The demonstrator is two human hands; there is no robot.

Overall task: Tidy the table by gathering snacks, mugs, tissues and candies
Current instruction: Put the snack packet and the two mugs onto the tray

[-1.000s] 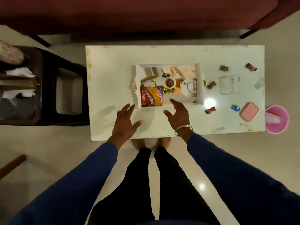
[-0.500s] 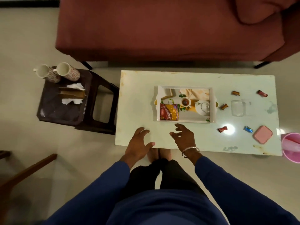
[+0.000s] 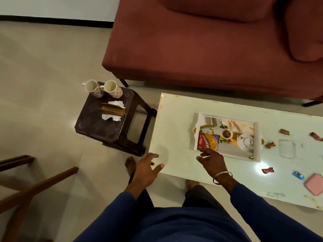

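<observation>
A person's right hand [image 3: 212,160] is hovering open and empty, fingertips at the snack packet [image 3: 208,142] lying lengthwise just ahead in the tray [image 3: 256,142]; the left hand [image 3: 146,169], spread and empty, is farther off.

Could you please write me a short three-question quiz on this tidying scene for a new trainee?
1. True or false: the two mugs stand on the white table.
2. Where does the snack packet lie? A) on the sofa B) in the tray C) on the floor
3. Fill in: both the left hand and the right hand are open and hold ____.

Key:
1. False; they stand on the dark stool, beside the tissues.
2. B
3. nothing; the right fingertips are at the packet's near edge.
</observation>
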